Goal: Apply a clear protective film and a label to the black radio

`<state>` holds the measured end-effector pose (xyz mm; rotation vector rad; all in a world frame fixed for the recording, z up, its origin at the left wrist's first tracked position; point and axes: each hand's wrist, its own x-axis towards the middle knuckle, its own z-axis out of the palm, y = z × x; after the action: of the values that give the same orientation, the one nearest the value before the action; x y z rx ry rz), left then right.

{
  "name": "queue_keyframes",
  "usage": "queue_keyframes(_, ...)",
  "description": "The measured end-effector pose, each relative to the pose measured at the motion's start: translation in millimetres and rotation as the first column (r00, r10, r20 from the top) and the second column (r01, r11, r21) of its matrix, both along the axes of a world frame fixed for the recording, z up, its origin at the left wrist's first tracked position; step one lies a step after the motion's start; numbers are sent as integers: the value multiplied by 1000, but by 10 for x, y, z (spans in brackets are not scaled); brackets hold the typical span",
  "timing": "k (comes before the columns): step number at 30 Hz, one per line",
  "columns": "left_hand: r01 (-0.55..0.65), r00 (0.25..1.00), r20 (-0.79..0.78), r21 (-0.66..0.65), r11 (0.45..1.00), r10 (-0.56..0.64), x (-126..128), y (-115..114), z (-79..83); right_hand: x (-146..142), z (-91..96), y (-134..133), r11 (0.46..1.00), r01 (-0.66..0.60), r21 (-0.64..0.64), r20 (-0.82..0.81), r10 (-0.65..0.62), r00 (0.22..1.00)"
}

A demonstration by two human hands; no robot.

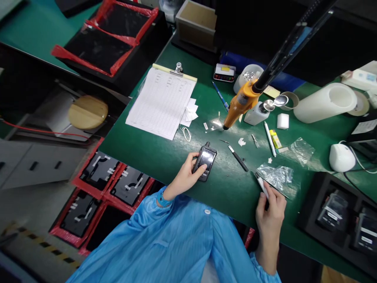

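My left hand (188, 173) is closed around a black handheld device (207, 159) with a screen and a stubby antenna, at the front edge of the green table. The thumb lies over its lower face. Farther right, my right hand (271, 206) pinches a slim white piece with a dark tip (262, 184); its exact kind is unclear. Beside those fingers lies a crumpled clear plastic bag (275, 176). Between my hands rest a black-handled knife-like tool (238, 158) and a small dark bit (224, 141). An orange power screwdriver (242, 103) hangs above the table.
A clipboard with a paper form (160, 103) lies at the left. Behind stand a white bottle (255, 114), a tub of small parts (249, 74) and a plastic roll (321, 104). At right, a black foam tray (310, 206) holds bagged devices. Red-edged trays (103, 192) stand low at left.
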<state>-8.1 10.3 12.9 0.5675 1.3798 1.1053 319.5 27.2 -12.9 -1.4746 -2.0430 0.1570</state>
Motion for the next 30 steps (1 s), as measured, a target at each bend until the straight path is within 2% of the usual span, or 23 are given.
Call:
queue_keyframes(4,86,972,-221,-4,996,-84,13,-25,22,-110,18,-24,1000,-26,12,-33,27,999)
queue_keyframes(7,193,883,-429,-41,980,-192,-5,-39,104,-173,34,-33,1000,-22,-14,-32,22,999)
queue_keyframes(9,242,749,-610,-112,964,-259,-17,-64,135,-216,57,-20,1000,-13,-22,-19,13,1000)
queue_keyframes(11,256,573,-775,-139,957,-266,-36,-98,128,-284,103,17,1000,-8,0,-18,8,1000)
queue_keyframes(13,290,411,-892,-68,955,-189,-87,-110,101,-390,169,88,1000,-7,16,-47,8,999)
queue_keyframes(15,353,323,-942,35,935,-87,-192,-51,77,-526,233,196,1000,-14,7,-78,15,997)
queue_keyframes(18,393,323,-946,98,914,-38,-436,252,72,-753,268,401,997,-44,-63,-55,40,998)
queue_keyframes(22,454,374,-922,88,887,-100,-724,975,54,-1005,187,632,983,-39,-182,71,53,996)
queue_keyframes(24,491,343,-928,46,870,-145,-768,1327,12,-1076,128,693,978,-13,-206,121,39,992)
queue_keyframes(26,519,287,-935,-32,854,-210,-744,1584,-48,-1101,75,718,976,5,-218,128,24,992)
queue_keyframes(30,490,220,-942,-119,864,-254,-631,1781,-164,-1071,5,707,973,-6,-231,55,19,998)
